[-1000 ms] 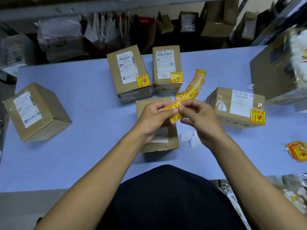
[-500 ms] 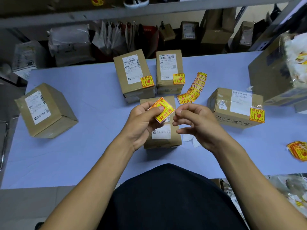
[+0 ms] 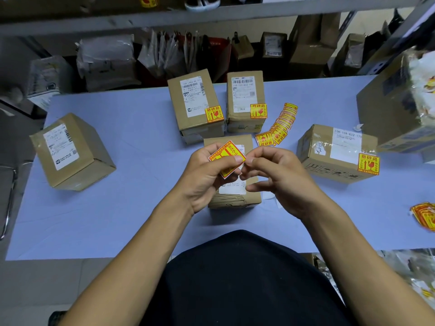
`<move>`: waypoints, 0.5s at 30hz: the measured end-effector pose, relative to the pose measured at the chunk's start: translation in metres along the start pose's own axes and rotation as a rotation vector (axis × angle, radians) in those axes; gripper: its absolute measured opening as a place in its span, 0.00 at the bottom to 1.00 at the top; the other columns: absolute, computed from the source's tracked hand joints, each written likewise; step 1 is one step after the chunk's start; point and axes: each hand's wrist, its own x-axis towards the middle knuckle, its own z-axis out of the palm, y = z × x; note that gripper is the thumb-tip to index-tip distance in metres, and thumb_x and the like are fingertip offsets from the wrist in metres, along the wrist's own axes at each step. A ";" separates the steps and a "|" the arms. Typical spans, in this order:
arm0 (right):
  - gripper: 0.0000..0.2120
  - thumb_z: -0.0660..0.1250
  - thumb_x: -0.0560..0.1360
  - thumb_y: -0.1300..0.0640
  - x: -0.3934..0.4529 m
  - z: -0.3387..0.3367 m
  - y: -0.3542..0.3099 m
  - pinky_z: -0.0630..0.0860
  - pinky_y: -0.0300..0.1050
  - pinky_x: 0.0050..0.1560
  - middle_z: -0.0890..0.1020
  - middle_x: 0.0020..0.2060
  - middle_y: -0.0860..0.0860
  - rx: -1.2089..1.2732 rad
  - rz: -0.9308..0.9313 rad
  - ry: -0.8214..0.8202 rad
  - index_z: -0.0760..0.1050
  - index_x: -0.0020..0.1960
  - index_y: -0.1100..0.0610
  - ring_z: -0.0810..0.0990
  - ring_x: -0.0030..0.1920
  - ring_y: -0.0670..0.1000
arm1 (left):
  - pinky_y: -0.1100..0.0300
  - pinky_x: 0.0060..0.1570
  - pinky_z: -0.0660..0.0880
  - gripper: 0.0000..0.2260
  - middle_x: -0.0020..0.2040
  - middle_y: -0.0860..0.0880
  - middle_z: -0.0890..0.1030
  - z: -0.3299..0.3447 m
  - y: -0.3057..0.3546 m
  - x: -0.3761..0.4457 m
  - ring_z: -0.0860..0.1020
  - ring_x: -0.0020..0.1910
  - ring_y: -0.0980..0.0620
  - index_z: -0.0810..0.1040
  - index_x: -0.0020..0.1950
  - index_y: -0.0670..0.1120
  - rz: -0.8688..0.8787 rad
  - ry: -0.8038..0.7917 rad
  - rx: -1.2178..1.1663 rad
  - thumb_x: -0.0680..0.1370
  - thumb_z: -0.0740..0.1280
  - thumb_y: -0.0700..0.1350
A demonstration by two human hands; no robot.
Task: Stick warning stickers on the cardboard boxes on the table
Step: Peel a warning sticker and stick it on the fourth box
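Note:
My left hand pinches a yellow-and-red warning sticker between thumb and fingers, held above a small cardboard box with a white label. My right hand is beside it, its fingertips touching the sticker's right corner. Two upright boxes behind carry a warning sticker each. A box at the right has one too. The box at far left shows only a white label. A fanned strip of loose stickers lies on the table.
The blue table has a near edge by my lap. A big carton stands at the far right, with another sticker pile near the right edge. White backing scraps lie by the middle box. Shelves with parcels fill the back.
The hands rose slightly and the sticker turned face up in my left hand. My right hand let go, drew back, and now its fingertips are back at the sticker's corner.

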 end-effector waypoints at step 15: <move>0.08 0.66 0.74 0.60 -0.004 -0.007 -0.002 0.81 0.45 0.37 0.83 0.35 0.55 -0.011 -0.050 -0.110 0.82 0.40 0.54 0.83 0.42 0.51 | 0.64 0.31 0.76 0.15 0.37 0.46 0.79 0.001 0.011 -0.004 0.75 0.28 0.56 0.77 0.56 0.39 -0.086 -0.107 0.006 0.71 0.71 0.35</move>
